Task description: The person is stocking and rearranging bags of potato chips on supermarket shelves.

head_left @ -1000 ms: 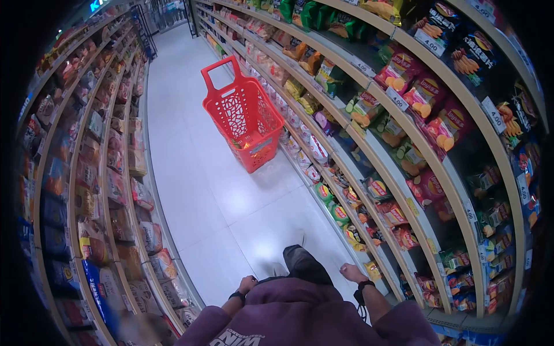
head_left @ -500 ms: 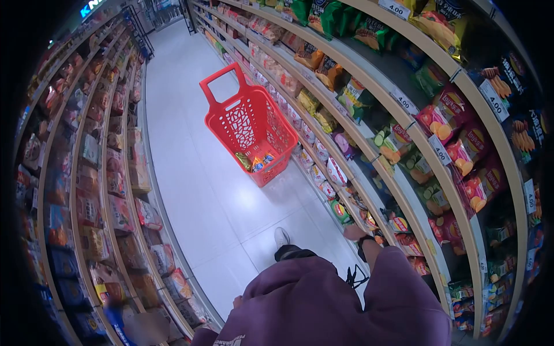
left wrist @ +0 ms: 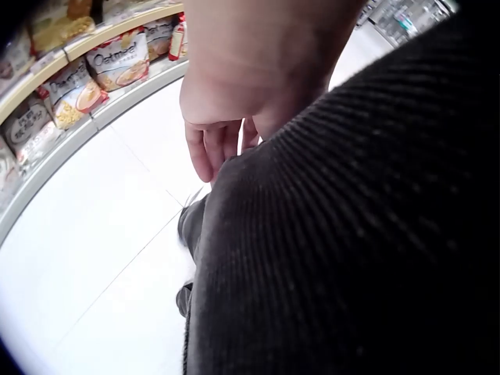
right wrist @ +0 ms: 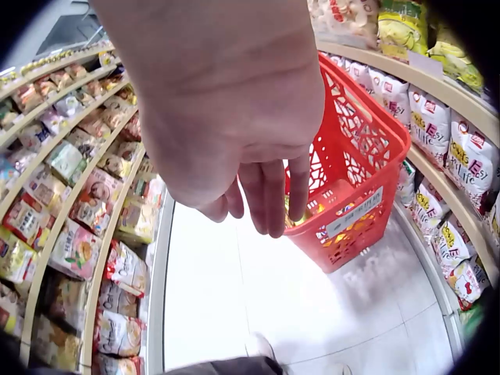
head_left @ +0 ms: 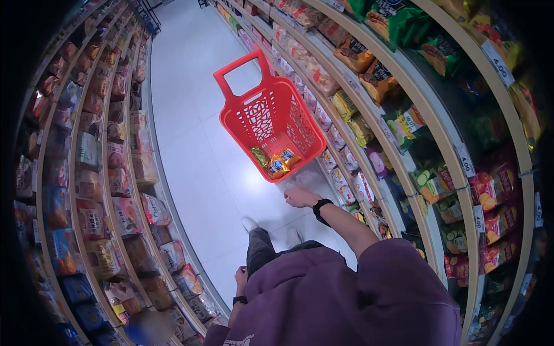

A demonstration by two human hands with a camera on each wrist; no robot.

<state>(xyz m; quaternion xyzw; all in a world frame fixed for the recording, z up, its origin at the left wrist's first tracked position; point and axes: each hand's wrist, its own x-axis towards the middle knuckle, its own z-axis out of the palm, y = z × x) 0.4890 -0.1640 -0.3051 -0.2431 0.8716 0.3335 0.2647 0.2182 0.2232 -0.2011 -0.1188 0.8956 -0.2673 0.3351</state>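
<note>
1. Red basket [head_left: 270, 124]: it stands upright on the pale floor [head_left: 184, 75], near the right-hand shelves [head_left: 424, 92], its tall handle [head_left: 238, 61] at the far end. Inside, at the near end, a green packet [head_left: 259, 155] lies beside orange packets [head_left: 279, 164] with round blue marks.

2. Right hand [head_left: 301, 198]: it hangs just beside the basket's near end, palm bare, fingers loosely bent and clamped on nothing. The head view shows a gap between hand and rim. I take the step in hand to be a reach or arm swing by the basket; taking hold would call for spreading the fingers and bringing them onto the rim or handle.

3. Left hand [head_left: 241, 277]: low beside the dark trousers [left wrist: 312, 234], its fingers relaxed and pointing down, gripping nothing that shows. I judge it idle.

4. Writing close by: the basket's white label [right wrist: 354, 212] is too small to read. White bags [right wrist: 428, 121] on the right carry "Life".

5. Farther out: a bag [left wrist: 119, 58] on the left-hand shelves [head_left: 72, 167] reads "Oatmeal". On the right, a price tag [head_left: 497, 63] shows "4.00", and a red bag [head_left: 505, 179] appears to be Lay's.
</note>
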